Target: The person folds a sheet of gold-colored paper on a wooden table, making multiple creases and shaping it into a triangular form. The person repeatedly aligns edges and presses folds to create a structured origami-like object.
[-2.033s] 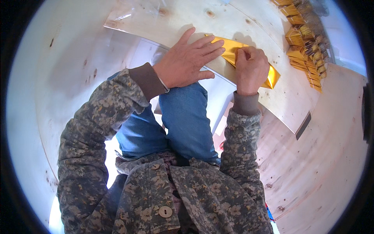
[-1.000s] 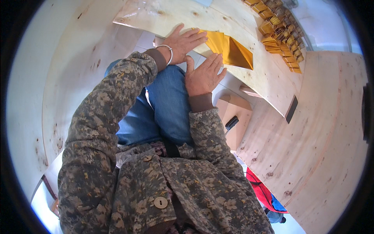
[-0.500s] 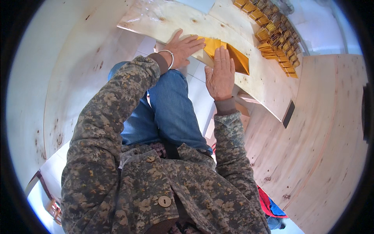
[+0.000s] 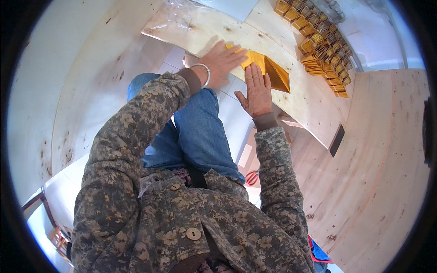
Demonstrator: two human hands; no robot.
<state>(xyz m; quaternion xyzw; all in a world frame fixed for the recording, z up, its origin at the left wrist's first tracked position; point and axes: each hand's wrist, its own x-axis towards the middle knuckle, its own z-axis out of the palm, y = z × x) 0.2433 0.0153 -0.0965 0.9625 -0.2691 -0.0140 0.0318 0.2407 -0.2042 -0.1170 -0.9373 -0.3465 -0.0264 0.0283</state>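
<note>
A folded sheet of shiny gold paper [image 4: 278, 76] lies on the pale wooden board in front of me, its right end creased into a triangular flap. My right hand [image 4: 257, 94] rests flat with fingers stretched out, the fingertips on the paper's near edge. Over the paper's left end is my left hand [image 4: 221, 66], fingers spread and slightly smeared by motion; it covers part of that end. A silvery bracelet circles the left wrist. Neither hand grips anything.
Bundles of folded gold paper [image 4: 318, 41] stand in rows at the far right of the board [image 4: 314, 107]. Clear plastic film [image 4: 170, 16] lies at its far left. Red-handled scissors [image 4: 251, 178] show below, beside my knee. Wooden panels [image 4: 373, 150] rise on both sides.
My left hand has shifted right and lifted slightly across the paper. My right hand has slid a little toward me and left, its fingers still straight. Red-handled scissors have come into view.
</note>
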